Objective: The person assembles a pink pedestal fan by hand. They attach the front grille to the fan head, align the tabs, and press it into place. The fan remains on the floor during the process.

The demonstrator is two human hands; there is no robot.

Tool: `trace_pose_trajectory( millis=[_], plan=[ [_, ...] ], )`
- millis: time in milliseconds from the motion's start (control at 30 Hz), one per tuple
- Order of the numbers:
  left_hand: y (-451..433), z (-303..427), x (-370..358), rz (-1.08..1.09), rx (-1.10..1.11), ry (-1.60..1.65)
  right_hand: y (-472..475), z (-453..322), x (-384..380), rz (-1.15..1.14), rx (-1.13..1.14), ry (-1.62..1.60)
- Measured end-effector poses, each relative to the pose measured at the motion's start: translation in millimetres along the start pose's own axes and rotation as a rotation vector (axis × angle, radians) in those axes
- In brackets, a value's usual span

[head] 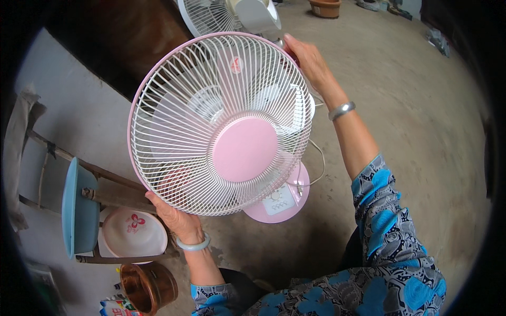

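Note:
A pink and white electric fan stands before me. Its round wire guard (174, 134) has a pink rim and a pink centre cap (245, 150), with translucent blades showing behind the wires. My left hand (180, 221) holds the lower left of the rim, its fingers reaching behind the wires. At the upper right, my right hand (310, 59) grips the rim, its fingers partly hidden behind it. Below the guard is the pink base (298, 207) with a white control panel (280, 200). A pale cord (323, 158) curves beside it, its plug (299, 190) lying over the base.
A second, white fan (255, 15) stands beyond the guard. On the left, a wooden rack (118, 197) holds a blue basin (81, 209) and a white basin (134, 233) with a red flower. A brown bucket (150, 288) stands below. Far off sits an orange-brown pot (325, 8).

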State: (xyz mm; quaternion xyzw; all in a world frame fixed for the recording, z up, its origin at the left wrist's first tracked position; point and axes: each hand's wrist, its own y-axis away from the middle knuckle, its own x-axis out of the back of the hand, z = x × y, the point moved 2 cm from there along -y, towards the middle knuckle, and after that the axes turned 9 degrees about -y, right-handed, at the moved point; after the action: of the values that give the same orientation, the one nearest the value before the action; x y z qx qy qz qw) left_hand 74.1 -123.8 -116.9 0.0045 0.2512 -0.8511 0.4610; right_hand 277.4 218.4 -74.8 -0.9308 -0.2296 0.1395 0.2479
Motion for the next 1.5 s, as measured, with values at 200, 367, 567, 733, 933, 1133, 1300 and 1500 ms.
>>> trace_pose_trajectory(
  millis=[200,367,567,733,933,1133,1300,1500],
  plan=[
    [-12,12,2,0.069,0.005,-0.024,18,17,-12,-0.284,-0.268,-0.464],
    [-20,28,3,0.107,0.05,-0.095,13,12,-35,-0.392,-0.212,-0.286],
    [-15,43,3,0.076,0.058,-0.139,17,-10,-51,-0.357,-0.158,-0.026],
    [-21,32,9,0.087,0.007,-0.076,19,-28,-55,-0.284,-0.127,0.182],
    [-26,28,21,0.063,-0.031,-0.054,16,-28,-55,-0.249,-0.233,0.266],
    [-26,35,20,0.035,-0.036,-0.108,13,-15,-44,-0.223,-0.234,0.1],
    [-24,48,23,0.056,0.02,-0.317,10,-8,-42,-0.15,-0.095,0.043],
    [-19,60,27,0.017,0.005,-0.539,11,3,-35,-0.178,-0.135,-0.017]
  ],
)
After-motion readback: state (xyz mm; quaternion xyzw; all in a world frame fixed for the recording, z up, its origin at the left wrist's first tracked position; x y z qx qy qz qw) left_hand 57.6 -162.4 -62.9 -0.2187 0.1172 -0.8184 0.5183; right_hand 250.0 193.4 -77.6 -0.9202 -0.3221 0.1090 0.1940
